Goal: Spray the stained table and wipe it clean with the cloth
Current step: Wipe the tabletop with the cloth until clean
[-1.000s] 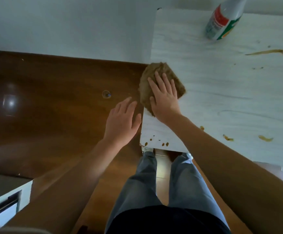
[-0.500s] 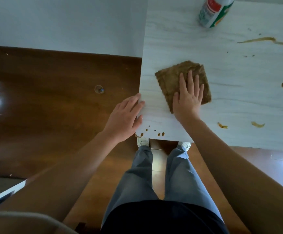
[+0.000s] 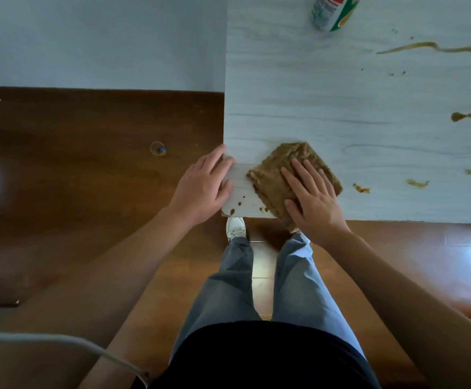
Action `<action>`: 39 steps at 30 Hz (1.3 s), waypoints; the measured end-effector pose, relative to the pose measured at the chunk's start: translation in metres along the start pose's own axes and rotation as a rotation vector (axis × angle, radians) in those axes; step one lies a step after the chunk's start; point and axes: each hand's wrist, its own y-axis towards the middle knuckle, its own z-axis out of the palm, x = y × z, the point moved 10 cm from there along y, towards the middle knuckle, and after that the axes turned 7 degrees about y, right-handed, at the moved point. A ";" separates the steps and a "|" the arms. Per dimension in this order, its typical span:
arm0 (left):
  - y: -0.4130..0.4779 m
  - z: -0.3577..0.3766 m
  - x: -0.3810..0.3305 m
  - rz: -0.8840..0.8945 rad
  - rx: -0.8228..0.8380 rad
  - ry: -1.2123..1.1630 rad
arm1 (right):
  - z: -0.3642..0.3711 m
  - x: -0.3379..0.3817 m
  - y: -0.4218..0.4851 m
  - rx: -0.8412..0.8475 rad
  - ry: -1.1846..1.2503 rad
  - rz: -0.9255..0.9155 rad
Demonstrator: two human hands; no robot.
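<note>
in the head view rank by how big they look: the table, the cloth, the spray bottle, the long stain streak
1. table
2. cloth
3. spray bottle, cropped by the frame, and long stain streak: unsure, not ranked apart.

Spray bottle at 1 o'clock: cut off by top edge, only lower body visible, label unreadable. Cloth: near corner hidden under right hand. Long stain at 2 o'clock runs off right edge. Right shoe mostly hidden.

we wear: black top | grey-blue jeans | white shoe below our hands | bare forearms
</note>
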 end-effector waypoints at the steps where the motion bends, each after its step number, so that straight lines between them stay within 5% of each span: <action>1: 0.002 -0.003 0.001 0.001 -0.010 -0.008 | 0.001 0.002 0.001 -0.016 0.004 0.032; 5: 0.013 -0.016 0.004 0.027 -0.070 0.016 | 0.014 0.034 0.012 -0.134 0.042 0.187; 11: 0.053 -0.029 0.007 0.107 -0.084 0.158 | 0.042 0.102 0.013 -0.059 0.022 -0.010; 16: 0.073 -0.016 0.000 0.223 0.027 0.205 | 0.030 0.058 -0.012 -0.066 0.033 -0.075; 21: 0.074 -0.015 0.004 0.218 0.012 0.189 | 0.001 -0.012 -0.015 -0.142 0.061 0.226; 25: 0.074 -0.015 0.002 0.201 -0.008 0.171 | 0.005 0.010 0.007 -0.211 0.104 0.352; 33: 0.073 -0.019 -0.004 0.190 -0.053 0.200 | 0.031 0.072 0.001 -0.141 0.085 0.089; 39: 0.082 -0.015 -0.020 0.219 -0.077 0.232 | -0.004 -0.010 -0.008 -0.187 0.082 0.288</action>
